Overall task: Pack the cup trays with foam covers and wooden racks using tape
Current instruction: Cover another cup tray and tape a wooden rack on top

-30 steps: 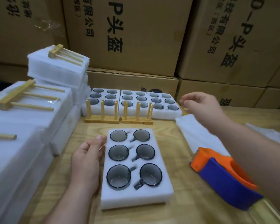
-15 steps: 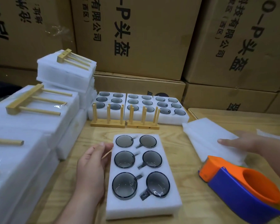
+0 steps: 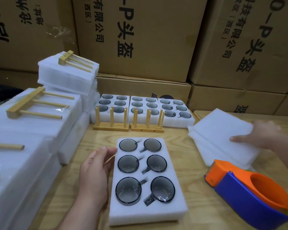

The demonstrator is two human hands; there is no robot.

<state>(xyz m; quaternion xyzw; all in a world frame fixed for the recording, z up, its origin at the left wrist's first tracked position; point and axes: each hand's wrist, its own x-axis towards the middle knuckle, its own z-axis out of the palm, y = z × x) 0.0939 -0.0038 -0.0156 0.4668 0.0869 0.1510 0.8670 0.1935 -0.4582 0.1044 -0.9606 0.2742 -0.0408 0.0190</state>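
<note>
While the left hand (image 3: 96, 170) lies flat with straight fingers against the left side of the white foam cup tray (image 3: 148, 213) at lower centre, six smoky glass cups sit in its round wells; the right hand (image 3: 263, 136), blurred at the right edge, now rests with fingers spread on the stack of soft foam covers (image 3: 219, 130), further onto it than half a second ago; two wooden racks (image 3: 128, 122) stand upright on the grainy tabletop (image 3: 196, 188) behind the tray; an orange-and-blue tape dispenser (image 3: 249, 195) sits lower right.
</note>
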